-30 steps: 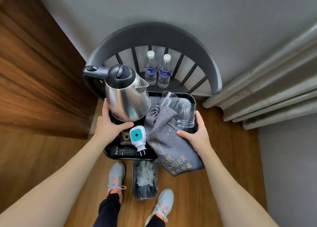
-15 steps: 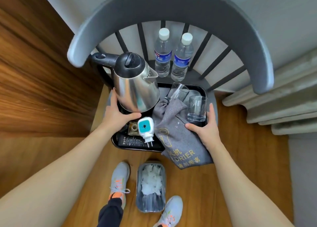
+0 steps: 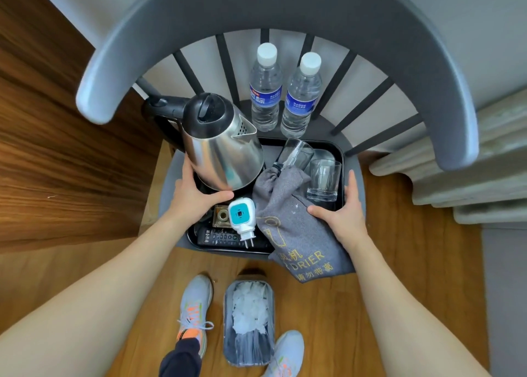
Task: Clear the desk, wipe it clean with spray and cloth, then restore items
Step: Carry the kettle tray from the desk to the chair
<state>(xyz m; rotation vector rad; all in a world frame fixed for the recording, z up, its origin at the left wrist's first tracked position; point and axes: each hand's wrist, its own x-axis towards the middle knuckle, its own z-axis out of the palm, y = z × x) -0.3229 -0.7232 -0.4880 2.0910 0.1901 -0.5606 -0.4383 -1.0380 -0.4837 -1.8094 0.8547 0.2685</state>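
A black tray (image 3: 340, 159) lies on the seat of a grey chair (image 3: 256, 14). My left hand (image 3: 194, 197) grips its left edge and my right hand (image 3: 346, 214) grips its right edge. On the tray stand a steel kettle (image 3: 225, 151) with a black lid, an upright glass (image 3: 323, 179), a tilted glass (image 3: 295, 155), a grey hair-dryer bag (image 3: 288, 219) hanging over the front edge, a white and teal plug-in device (image 3: 241, 217) and a black remote (image 3: 222, 237).
Two water bottles (image 3: 265, 85) (image 3: 302, 94) stand on the seat behind the tray. A small bin (image 3: 249, 322) with white paper sits on the wooden floor between my shoes. A wood panel rises at the left, curtains hang at the right.
The tray has come down and forward onto the chair seat with both hands still on its edges. The view has moved closer to the chair.
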